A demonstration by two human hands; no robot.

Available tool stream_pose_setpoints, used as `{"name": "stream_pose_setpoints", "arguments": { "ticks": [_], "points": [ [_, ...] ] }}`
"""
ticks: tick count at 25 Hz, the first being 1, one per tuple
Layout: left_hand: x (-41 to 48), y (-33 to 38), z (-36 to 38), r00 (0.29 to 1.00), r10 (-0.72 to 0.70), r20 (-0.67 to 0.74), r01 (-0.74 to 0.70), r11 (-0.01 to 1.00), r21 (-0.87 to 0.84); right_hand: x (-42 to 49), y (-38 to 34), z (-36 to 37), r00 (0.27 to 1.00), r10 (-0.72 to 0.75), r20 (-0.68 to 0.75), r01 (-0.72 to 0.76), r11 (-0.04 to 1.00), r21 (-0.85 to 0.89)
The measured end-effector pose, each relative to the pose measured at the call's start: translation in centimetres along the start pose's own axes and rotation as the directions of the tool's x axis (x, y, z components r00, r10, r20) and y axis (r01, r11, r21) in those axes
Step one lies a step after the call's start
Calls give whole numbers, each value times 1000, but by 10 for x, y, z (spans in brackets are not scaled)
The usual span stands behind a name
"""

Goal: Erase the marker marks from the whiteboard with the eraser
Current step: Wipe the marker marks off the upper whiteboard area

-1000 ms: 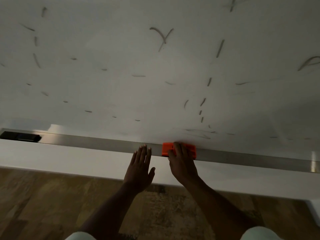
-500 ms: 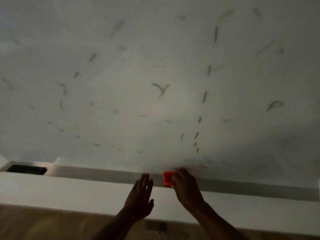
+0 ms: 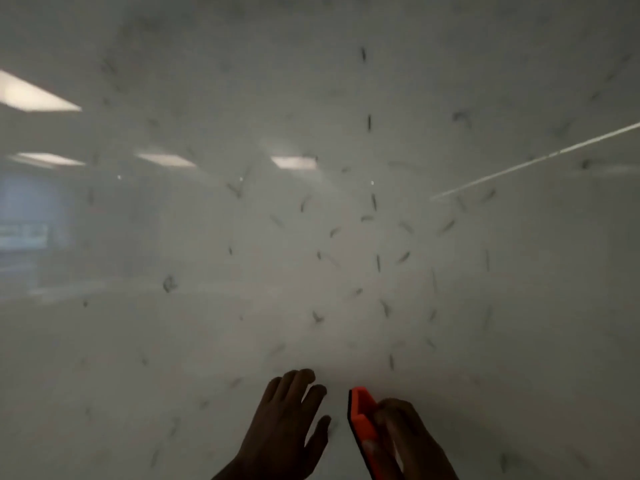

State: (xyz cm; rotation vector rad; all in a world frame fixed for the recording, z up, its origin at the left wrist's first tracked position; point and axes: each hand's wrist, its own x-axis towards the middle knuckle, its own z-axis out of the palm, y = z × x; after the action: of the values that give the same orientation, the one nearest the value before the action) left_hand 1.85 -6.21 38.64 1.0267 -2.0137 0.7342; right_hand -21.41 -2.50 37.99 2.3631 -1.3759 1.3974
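The whiteboard point(image 3: 207, 341) fills the whole head view, glossy and grey-white. Several short dark marker marks point(image 3: 378, 263) are scattered over it, densest in the middle and right. My right hand point(image 3: 408, 441) grips an orange eraser point(image 3: 363, 417) with a black felt side, held upright near the board at the bottom. My left hand point(image 3: 287, 424) is beside it on the left, fingers straight and spread, close to or flat on the board; I cannot tell if it touches.
Ceiling lights point(image 3: 294, 162) and a bright slanted line point(image 3: 533, 161) are mirrored in the board. A dim window reflection point(image 3: 24, 233) shows at the left. The tray and floor are out of view.
The view has tilted up, so the tray and floor are gone. My right hand has lifted the eraser off the tray and up before the board. My left hand rose alongside it.
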Motion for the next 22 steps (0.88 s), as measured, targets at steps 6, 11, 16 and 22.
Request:
{"name": "stream_pose_setpoints", "arguments": {
  "ticks": [6,11,16,22],
  "points": [
    [145,-47,-106,957,94,-274,-57,988,141,128,-65,-106,895,-367,-256,306,919,-247],
    [217,-94,-163,936,103,-337,-11,964,264,225,-108,-157,780,-496,-381,331,844,-422],
    [262,-152,-201,924,-50,-380,150,959,240,307,-140,-166,709,-560,-428,291,786,-546],
    [330,-195,-223,945,-9,-326,109,952,287,390,-174,-168,694,-573,-436,163,714,-681]
  ]
}}
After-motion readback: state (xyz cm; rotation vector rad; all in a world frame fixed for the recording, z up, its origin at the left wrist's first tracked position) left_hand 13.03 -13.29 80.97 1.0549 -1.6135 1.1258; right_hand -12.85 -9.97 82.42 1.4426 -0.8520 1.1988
